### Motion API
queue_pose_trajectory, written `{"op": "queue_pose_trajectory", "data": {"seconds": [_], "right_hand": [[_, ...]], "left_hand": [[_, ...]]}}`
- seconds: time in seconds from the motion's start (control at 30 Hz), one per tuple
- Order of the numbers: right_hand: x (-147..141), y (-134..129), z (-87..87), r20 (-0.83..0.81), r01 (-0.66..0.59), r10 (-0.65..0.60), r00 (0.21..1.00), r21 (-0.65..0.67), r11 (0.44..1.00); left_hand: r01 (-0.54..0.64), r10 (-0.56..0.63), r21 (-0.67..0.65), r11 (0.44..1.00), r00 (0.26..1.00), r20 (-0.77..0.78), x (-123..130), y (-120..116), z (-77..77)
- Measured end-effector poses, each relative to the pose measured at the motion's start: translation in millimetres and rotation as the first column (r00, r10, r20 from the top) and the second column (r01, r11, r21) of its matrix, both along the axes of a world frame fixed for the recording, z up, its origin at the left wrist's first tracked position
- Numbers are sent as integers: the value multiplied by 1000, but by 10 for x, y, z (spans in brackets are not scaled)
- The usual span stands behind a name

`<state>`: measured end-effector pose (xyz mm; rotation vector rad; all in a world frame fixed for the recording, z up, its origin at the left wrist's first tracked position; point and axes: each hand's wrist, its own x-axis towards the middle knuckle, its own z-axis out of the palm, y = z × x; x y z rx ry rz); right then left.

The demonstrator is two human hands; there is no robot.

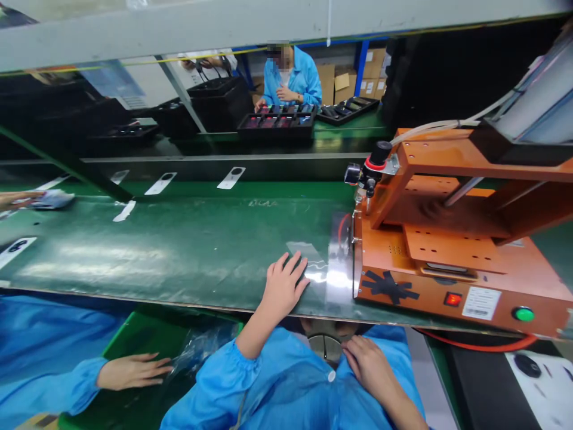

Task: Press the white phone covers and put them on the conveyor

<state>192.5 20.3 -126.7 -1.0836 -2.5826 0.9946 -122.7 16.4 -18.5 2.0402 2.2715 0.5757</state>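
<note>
My left hand [283, 285] lies palm down near the bench's front edge, its fingers spread and nothing gripped. Under or right beside its fingertips is a clear plastic film [308, 255], hard to make out against the green work surface [215, 239]. My right hand [366, 361] rests on my lap below the edge, holding nothing, with its fingers loosely stretched out. To the right of my left hand stands an orange press machine [389, 263] with a lit red switch [453, 299] and a green button [523, 314].
White phone-shaped cards [231, 177] lie along the bench's far side. At lower left a co-worker's hand [134, 370] reaches over a green bin [120, 340] holding clear plastic. Across the bench, another person sits behind a black tray [277, 128]. A shelf beam [224, 30] crosses overhead.
</note>
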Motion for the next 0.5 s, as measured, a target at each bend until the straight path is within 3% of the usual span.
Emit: {"op": "queue_pose_trajectory", "data": {"seconds": [0.1,0.2,0.33,0.4,0.5], "right_hand": [[-103,-13,417,-53,-67,67,996,-3,998],[-268,-32,942,-124,-208,204,971,-15,978],[-748,183,1485,-154,-374,398,905,162,913],[-1110,431,1577,-188,-276,327,926,253,927],[-1669,891,1518,-191,-37,110,975,347,937]], "left_hand": [[89,-88,-63,994,996,19,-90,-110,7],[150,-144,-72,986,986,89,-191,-193,46],[53,-55,16,998,978,201,-372,120,110],[-18,8,40,999,975,223,-469,398,93],[-58,45,47,997,971,234,-581,711,12]]}}
